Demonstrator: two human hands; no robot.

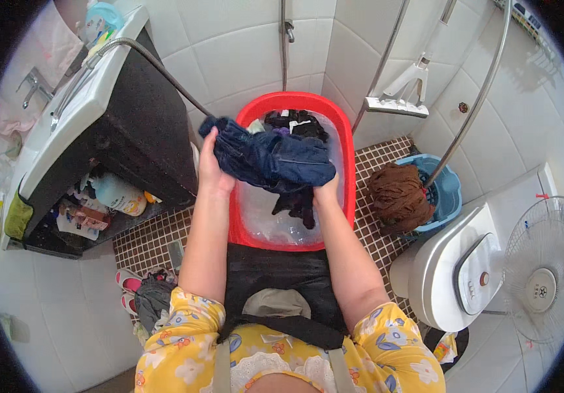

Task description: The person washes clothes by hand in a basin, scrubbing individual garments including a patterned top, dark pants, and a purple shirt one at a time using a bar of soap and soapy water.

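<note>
Nearest, at centre: rim of a red tub (282, 247), with cloudy water (255, 206) inside. To the right, heaped over the left side of a blue basket (451, 200): brown cloth (396, 193). Hanging low within the tub: a darker length of cloth (303, 208), impossible to tell whether separate. Above the water, bunched into a thick roll and reaching past the tub's left rim: dark blue denim garment (269, 154). Gripped at its nearer, right end by the right hand (327, 191), and at its farther, left end by the left hand (218, 171); most fingers hidden by cloth. Probably wet, hence heavy for its bulk; stiff along seams, sagging between, perhaps slippery with soap, hardly fragile. Best held at both ends, fingers well under the folded layers. Farthest, at the tub's far end: more dark clothes (308, 122).
</note>
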